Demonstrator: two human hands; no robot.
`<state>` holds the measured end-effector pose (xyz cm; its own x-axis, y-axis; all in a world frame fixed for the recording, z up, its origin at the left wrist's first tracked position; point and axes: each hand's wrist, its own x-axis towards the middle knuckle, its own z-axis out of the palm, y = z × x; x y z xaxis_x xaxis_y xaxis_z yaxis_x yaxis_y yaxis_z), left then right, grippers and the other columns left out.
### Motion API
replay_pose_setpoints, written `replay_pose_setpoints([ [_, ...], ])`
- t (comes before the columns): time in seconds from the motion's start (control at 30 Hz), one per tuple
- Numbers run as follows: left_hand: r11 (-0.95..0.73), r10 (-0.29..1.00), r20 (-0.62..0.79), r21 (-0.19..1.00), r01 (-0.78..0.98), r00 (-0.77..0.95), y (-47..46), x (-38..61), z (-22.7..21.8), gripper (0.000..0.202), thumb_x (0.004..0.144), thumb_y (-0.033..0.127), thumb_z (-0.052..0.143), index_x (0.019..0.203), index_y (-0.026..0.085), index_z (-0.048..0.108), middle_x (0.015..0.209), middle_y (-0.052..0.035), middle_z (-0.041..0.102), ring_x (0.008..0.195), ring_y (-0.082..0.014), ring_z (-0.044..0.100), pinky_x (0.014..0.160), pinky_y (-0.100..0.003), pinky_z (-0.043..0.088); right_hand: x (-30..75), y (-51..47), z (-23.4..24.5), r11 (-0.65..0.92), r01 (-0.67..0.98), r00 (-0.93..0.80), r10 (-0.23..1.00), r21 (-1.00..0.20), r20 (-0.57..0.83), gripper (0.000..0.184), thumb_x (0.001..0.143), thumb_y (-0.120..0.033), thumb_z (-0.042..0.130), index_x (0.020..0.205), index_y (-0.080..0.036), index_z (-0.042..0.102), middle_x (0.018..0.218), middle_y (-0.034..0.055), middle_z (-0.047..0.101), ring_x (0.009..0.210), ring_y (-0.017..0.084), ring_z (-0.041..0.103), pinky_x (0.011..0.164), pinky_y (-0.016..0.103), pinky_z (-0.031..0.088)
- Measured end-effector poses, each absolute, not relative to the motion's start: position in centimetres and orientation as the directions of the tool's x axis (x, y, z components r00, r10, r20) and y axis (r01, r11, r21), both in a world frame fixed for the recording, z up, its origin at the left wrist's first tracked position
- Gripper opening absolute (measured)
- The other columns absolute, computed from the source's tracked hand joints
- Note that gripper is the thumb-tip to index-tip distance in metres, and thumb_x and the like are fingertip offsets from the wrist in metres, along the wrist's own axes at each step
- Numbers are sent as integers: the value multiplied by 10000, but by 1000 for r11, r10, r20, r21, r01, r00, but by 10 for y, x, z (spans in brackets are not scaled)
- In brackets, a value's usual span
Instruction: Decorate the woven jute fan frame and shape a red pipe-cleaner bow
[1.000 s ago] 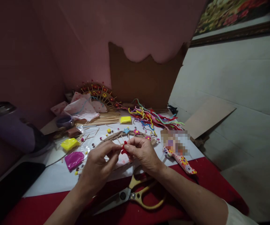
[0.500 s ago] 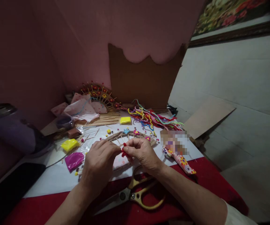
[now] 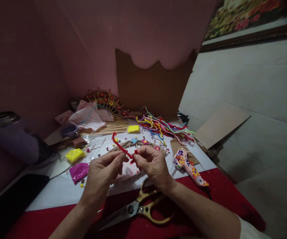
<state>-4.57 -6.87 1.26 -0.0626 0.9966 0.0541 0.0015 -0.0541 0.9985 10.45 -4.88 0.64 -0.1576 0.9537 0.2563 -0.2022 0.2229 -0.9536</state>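
A red pipe cleaner (image 3: 120, 146) runs between my two hands, its long free end sticking up to the left and its right end bent into a small bunched shape. The thumb and fingers of my left hand (image 3: 103, 171) pinch the straight length. My right hand (image 3: 155, 167) grips the bunched end between thumb and forefinger. Just behind my hands lies a decorated fan (image 3: 128, 143) with a curved brown rim, thin sticks and small flowers, partly covered by them. Yellow-handled scissors (image 3: 135, 209) lie below my hands on the red cloth.
Colourful pipe cleaners (image 3: 163, 127) are heaped at the back right. A flower-patterned glue gun (image 3: 189, 166) lies at right. Yellow (image 3: 75, 154) and magenta (image 3: 79, 172) clay packets sit at left, near a purple tumbler (image 3: 11, 139). Another fan (image 3: 103, 99) and a cardboard sheet (image 3: 150, 86) stand behind.
My left hand has turned and moved slightly down and left from the bunched end. The pipe cleaner's long red end now shows above it. My right hand keeps its grip.
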Motion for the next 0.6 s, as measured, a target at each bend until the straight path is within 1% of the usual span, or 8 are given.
replay_pose_setpoints([
  [0.07, 18, 998, -24, 995, -102, -56, -68, -45, 13, 290, 678, 404, 720, 797, 142, 690, 525, 37, 541, 399, -42, 390, 372, -158, 287, 103, -50, 7, 241, -168, -166, 949, -956, 268, 133, 723, -265, 626, 689, -149, 571, 586, -36, 515, 493, 66, 436, 475, 196, 372],
  [0.13, 59, 995, -70, 985, -165, -66, -68, -43, 13, 306, 627, 377, 763, 801, 134, 697, 550, 27, 573, 391, -36, 397, 372, -156, 296, 101, -51, 6, 280, -105, -168, 941, -954, 294, 119, 719, -245, 615, 669, -147, 570, 613, -22, 529, 521, 77, 458, 499, 206, 388],
  [0.23, 77, 991, -98, 972, -222, -90, -68, -40, 15, 320, 589, 326, 789, 833, 137, 707, 596, 1, 630, 415, -48, 444, 386, -157, 339, 99, -52, 3, 323, -24, -177, 930, -946, 322, 118, 727, -232, 599, 650, -147, 572, 633, -5, 551, 561, 93, 487, 544, 224, 410],
  [0.3, 61, 991, -85, 976, -210, -103, -69, -38, 16, 305, 587, 290, 787, 842, 139, 715, 635, -19, 658, 456, -65, 489, 405, -159, 372, 98, -51, 1, 309, -19, -189, 933, -951, 306, 121, 724, -237, 603, 646, -150, 572, 638, -4, 555, 577, 99, 499, 561, 232, 421],
  [0.37, 13, 992, -33, 986, -168, -120, -69, -36, 17, 269, 604, 266, 770, 839, 144, 726, 692, -35, 676, 507, -84, 528, 420, -161, 401, 97, -50, -2, 253, -66, -195, 945, -965, 261, 124, 707, -249, 622, 649, -154, 567, 631, -14, 550, 560, 93, 492, 543, 226, 419],
  [0.47, -127, 984, 119, 990, -54, -129, -70, -36, 15, 222, 657, 253, 729, 862, 170, 738, 817, -48, 684, 549, -94, 549, 446, -182, 450, 97, -48, -3, 134, -186, -198, 965, -973, 171, 153, 679, -271, 653, 651, -156, 556, 582, -38, 534, 485, 67, 446, 479, 203, 380],
  [0.53, -236, 966, 240, 971, 47, -93, -70, -38, 12, 200, 711, 237, 685, 901, 200, 736, 869, -45, 676, 549, -94, 550, 462, -199, 472, 98, -46, -2, 79, -230, -217, 967, -970, 130, 170, 673, -287, 662, 648, -151, 565, 533, -47, 520, 444, 58, 421, 447, 196, 351],
  [0.6, -349, 934, 357, 924, 155, -24, -70, -41, 9, 210, 762, 202, 632, 947, 232, 726, 872, -38, 668, 587, -107, 573, 488, -207, 482, 99, -44, -1, 49, -248, -238, 965, -968, 110, 176, 674, -293, 664, 639, -143, 578, 495, -50, 506, 422, 57, 413, 433, 197, 336],
])
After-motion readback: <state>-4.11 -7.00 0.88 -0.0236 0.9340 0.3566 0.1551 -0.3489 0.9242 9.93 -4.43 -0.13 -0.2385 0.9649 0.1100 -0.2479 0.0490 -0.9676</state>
